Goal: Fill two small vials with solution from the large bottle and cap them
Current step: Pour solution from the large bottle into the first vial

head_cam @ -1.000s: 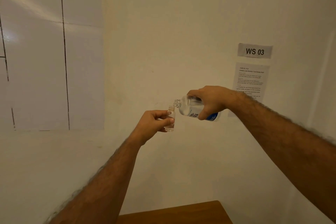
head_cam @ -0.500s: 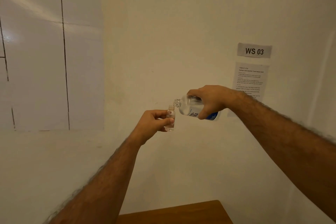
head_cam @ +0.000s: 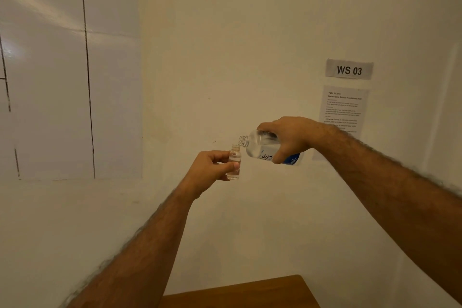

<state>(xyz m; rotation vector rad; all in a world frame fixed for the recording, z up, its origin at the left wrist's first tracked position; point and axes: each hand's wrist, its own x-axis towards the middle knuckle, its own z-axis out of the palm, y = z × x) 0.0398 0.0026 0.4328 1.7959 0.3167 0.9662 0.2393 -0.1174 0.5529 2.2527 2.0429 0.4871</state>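
Nearest, at the bottom edge, a corner of a wooden table (head_cam: pixel 240 292) shows; nothing on it is in view, so the second vial and the caps cannot be placed.

Further out, both forearms reach forward and meet in mid-air well above the table, probably so the pour can be watched at eye level. The left hand (head_cam: pixel 210 170) pinches a small clear vial (head_cam: pixel 234 162) between thumb and fingers, curled round its lower body. It is held upright with the open neck left free — that keeps the mouth steady and unobstructed.

Just right of it and a little higher, the right hand (head_cam: pixel 290 139) wraps over the large bottle (head_cam: pixel 265 146), clamped on its rear half. The bottle is tipped nearly level, its uncapped mouth just above the vial's neck, seemingly touching or all but — close enough to limit spills. How full the vial is, I cannot tell.

Farthest, on the wall at right, hang a "WS 03" sign (head_cam: pixel 349 69) and a printed instruction sheet (head_cam: pixel 343 107).
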